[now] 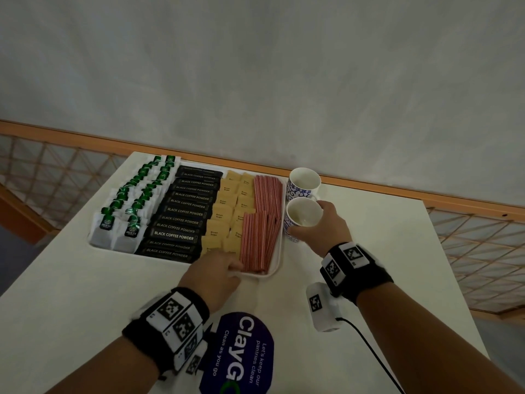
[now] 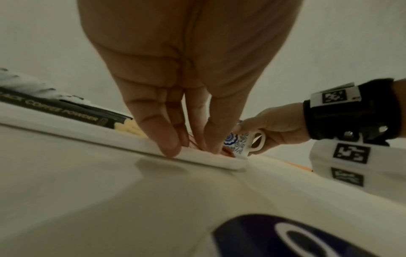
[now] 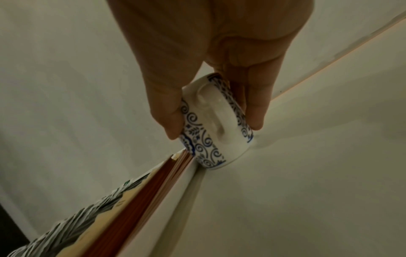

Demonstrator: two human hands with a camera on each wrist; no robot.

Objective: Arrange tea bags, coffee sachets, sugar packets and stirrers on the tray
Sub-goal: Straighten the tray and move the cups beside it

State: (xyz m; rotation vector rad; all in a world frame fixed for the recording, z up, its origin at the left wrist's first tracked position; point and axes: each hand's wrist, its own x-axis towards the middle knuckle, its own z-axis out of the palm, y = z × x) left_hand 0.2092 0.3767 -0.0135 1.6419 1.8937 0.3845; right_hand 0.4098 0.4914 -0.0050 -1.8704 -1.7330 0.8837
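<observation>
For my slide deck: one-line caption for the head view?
Right hand grips a patterned cup beside the stocked tray; left hand touches its near edge.

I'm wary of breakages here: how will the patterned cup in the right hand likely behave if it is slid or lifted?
The cup looks like glazed ceramic, so probably rigid, breakable and rather slippery. The right hand grips its body, not the handle, so a firm grip seems wise. It stands upright on the table beside the tray; being squat, it seems unlikely to tip.

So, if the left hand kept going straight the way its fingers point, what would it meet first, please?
The left hand already touches the tray at its near rim. Going straight on, its fingertips would probably meet the red striped stirrers first, though depth is unclear.
</observation>
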